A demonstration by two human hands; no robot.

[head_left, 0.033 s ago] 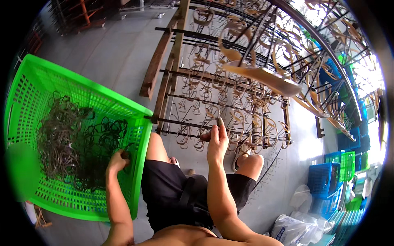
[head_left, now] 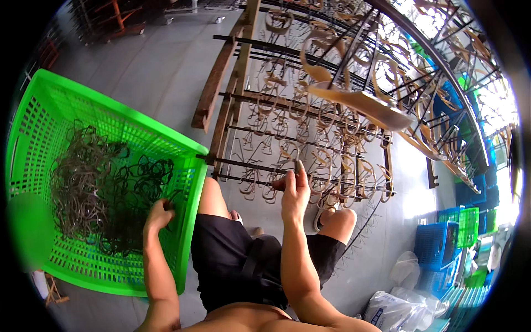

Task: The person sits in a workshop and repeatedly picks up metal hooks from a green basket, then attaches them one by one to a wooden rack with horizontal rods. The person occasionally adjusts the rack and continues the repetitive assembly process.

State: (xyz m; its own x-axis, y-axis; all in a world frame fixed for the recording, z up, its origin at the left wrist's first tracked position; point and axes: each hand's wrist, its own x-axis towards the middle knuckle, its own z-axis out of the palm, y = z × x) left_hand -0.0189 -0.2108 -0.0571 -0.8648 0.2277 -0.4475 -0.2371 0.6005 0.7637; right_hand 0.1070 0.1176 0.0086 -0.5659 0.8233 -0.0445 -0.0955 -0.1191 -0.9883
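Observation:
My left hand [head_left: 159, 216] is inside a large green plastic basket [head_left: 191, 232], by its right wall. Its fingers are curled closed, and a thin dark looped piece [head_left: 176, 195] sticks out beside them. Below and left lies a tangle of black and grey-brown looped pieces [head_left: 83, 188]. My right hand [head_left: 296, 193] reaches up to the near end of a rack, fingers stretched upward and thumb apart on the left. Its fingertips are among curved brown frame-like pieces [head_left: 323, 171] hanging from black bars [head_left: 249, 164]. Whether they touch one is too small to tell.
The rack's wooden beam [head_left: 221, 77] stands beyond the basket. A raised rack with large brown curved pieces [head_left: 359, 105] juts in from the upper right. Blue crates [head_left: 437, 243] and white plastic bags [head_left: 398, 310] sit at the right. My knees are close to basket and rack.
The whole view has shifted very slightly. Both hands stay in nearly the same places, with no grasp or release visible.

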